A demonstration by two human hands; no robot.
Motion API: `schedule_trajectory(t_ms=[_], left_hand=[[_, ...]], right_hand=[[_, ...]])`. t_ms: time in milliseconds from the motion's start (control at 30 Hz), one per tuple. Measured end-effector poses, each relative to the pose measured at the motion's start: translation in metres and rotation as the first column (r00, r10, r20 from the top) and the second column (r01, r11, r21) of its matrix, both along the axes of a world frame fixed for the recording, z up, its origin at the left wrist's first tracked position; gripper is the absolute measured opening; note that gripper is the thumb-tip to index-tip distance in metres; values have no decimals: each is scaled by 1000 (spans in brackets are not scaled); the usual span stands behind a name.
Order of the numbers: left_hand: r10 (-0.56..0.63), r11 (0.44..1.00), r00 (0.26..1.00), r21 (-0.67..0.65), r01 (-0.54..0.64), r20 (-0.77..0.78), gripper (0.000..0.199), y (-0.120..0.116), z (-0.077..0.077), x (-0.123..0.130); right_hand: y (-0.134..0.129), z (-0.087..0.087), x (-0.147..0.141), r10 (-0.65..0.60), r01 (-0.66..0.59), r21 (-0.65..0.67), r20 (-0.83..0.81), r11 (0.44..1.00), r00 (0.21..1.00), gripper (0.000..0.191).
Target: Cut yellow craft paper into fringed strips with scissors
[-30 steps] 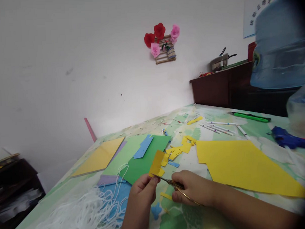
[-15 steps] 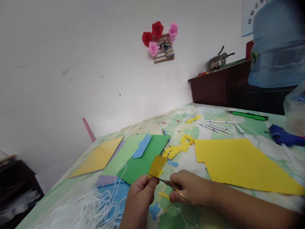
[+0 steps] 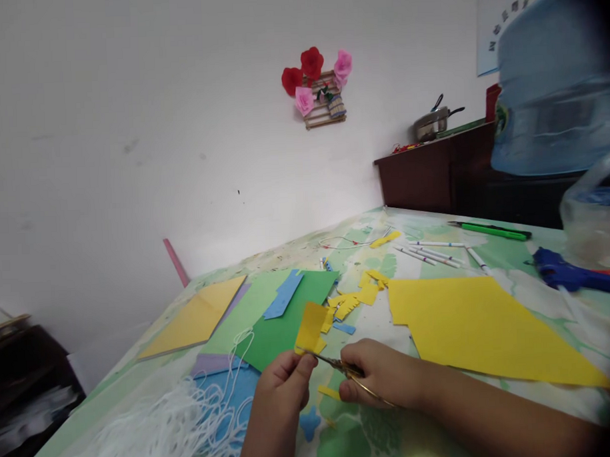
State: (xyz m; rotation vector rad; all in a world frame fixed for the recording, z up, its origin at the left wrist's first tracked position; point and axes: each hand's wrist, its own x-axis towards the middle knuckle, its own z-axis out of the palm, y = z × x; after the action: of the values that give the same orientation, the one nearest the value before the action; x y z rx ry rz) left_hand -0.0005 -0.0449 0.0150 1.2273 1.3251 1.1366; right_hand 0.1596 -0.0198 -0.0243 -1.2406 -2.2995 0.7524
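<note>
My left hand (image 3: pixel 285 392) pinches the lower end of a small yellow paper piece (image 3: pixel 311 323) between thumb and fingertips. Gold-handled scissors (image 3: pixel 346 369) are in my right hand (image 3: pixel 377 372), their blades pointing left across the base of the piece, beside my left fingertips. Behind the hands lie green sheets (image 3: pixel 283 322) with a blue strip (image 3: pixel 284 294) on top. Yellow scraps (image 3: pixel 350 301) are scattered just beyond the held piece. A large yellow sheet (image 3: pixel 468 326) lies to the right, and a blue star-like cutout (image 3: pixel 310 423) is below my hands.
White string (image 3: pixel 156 427) is heaped at the lower left, partly over blue paper. An orange-yellow sheet (image 3: pixel 198 315) lies at the left. Several white sticks (image 3: pixel 431 256), a green cutter (image 3: pixel 492 230) and a blue tool (image 3: pixel 571 271) lie at the back right.
The yellow piece stands more upright, and the slits seen along its right edge no longer show. Both hands keep nearly the same place, and the view has shifted slightly.
</note>
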Motion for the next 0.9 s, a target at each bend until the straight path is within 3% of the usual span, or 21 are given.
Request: schedule_trajectory(t_ms=[133,533,900], left_hand=[[4,1000,1000,-3,-4,-11,22,0,2,1],[-3,999,993,52,9,-116,16,-4,4,-1],[-41,998,995,41,45,-96,19,-2,0,-5]], right_hand=[[-2,1,2,28,-28,41,-7,999,1000,43],[-4,6,2,33,-33,-21,1,999,999,37],[-5,8,6,120,-120,-14,2,993,993,39]])
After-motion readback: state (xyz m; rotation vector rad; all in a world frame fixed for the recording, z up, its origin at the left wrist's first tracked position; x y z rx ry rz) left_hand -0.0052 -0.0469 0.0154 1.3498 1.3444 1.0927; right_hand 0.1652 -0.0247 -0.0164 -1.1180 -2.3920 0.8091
